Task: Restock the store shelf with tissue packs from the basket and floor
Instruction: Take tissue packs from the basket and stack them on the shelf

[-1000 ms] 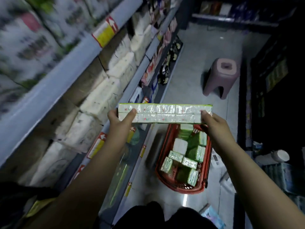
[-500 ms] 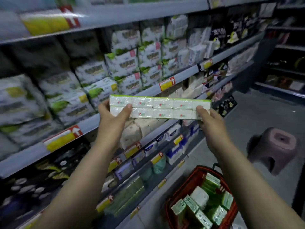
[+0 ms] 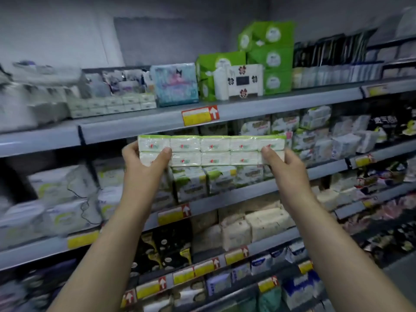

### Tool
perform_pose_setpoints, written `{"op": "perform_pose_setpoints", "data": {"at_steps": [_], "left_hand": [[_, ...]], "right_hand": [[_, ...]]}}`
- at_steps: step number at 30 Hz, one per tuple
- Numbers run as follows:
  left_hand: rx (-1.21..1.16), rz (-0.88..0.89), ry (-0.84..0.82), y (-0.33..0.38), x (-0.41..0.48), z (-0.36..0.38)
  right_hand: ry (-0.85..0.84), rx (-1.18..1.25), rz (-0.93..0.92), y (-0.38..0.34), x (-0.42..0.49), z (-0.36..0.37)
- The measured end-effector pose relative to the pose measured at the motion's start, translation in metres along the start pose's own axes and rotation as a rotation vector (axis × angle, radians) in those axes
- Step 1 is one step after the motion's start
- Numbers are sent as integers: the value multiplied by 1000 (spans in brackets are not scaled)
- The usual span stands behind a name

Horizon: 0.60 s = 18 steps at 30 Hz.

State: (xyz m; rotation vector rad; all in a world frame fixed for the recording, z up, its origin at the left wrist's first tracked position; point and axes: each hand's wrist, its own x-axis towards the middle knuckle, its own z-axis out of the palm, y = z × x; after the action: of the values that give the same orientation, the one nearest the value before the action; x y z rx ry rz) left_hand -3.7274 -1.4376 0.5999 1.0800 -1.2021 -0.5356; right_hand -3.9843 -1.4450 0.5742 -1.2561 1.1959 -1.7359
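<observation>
Green-edged and wrapped in clear film, the long tissue pack (image 3: 213, 152) was held level at the middle of the view. It hung in the air in front of the shelving and touched none of it. The left hand (image 3: 144, 158) pinched its 9 o'clock end and the right hand (image 3: 286, 167) pinched its 3 o'clock end. Each thumb lay on the front face and the other fingers were behind.

Compared with half a second before, the grip was the same, but the pack had gone up one level. Its upper edge was now just under the grey rail (image 3: 281, 104) of the top shelf (image 3: 135, 122). The view had risen too: the red basket and the pink stool, earlier at 4 to 5 o'clock, had left the frame.

On the top shelf, similar flat packs (image 3: 112, 104) lay at 10 o'clock. A blue pack (image 3: 175, 84) stood at 11 o'clock, a white pack (image 3: 245, 81) with flower marks at 12 to 1 o'clock, and stacked green boxes (image 3: 272, 57) at 1 o'clock. A red and yellow price tag (image 3: 200, 115) sat on the rail directly above the held pack. Behind it, green-and-white packs (image 3: 202, 181) on the next shelf were partly hidden by the pack and both hands.
</observation>
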Motion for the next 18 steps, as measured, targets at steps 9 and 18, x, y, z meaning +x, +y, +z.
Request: {"op": "perform_pose_setpoints", "data": {"at_steps": [9,18], "left_hand": [[98,173,158,48,62,-59],[283,257,301,46,171,-108]], "right_hand": [[-142,88,-193,-63,49,91],[-250,-24,-269,-93,121,200]]}}
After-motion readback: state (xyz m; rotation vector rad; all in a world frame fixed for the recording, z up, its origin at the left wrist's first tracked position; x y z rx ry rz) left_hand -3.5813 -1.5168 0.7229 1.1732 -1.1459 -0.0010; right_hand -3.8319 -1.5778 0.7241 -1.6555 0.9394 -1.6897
